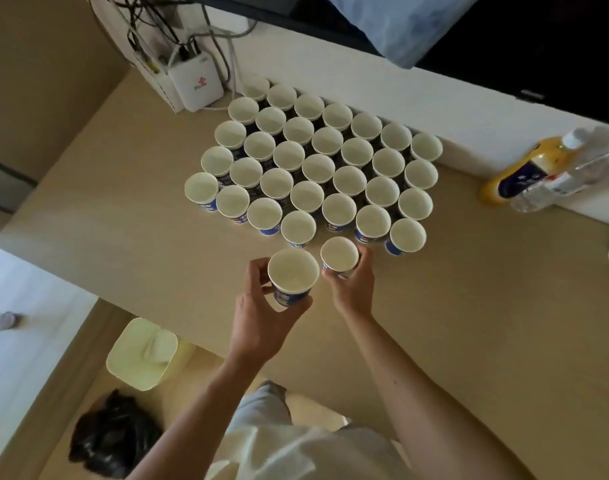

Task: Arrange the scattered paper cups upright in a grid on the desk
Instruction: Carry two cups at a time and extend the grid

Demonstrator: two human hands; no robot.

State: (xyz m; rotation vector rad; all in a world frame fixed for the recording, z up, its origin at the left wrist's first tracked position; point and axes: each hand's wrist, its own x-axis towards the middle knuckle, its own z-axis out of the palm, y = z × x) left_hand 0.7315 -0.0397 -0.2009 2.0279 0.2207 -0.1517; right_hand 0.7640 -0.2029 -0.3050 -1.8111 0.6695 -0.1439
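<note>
Here left hand grip pinching cup; right hand grip pinching second cup.

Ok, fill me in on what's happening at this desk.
A person is building a grid of upright paper cups on the desk. Most cups already stand in rows. The left hand holds one cup up, and the right hand sets another cup at the grid's near edge.

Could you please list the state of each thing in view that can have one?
Grid cups: upright, empty, packed in rows.
Left hand: holding an upright cup above the desk.
Right hand: gripping another cup at the grid's near edge.
Juice bottle: lying down, capped.
Bin: lid closed.
</note>
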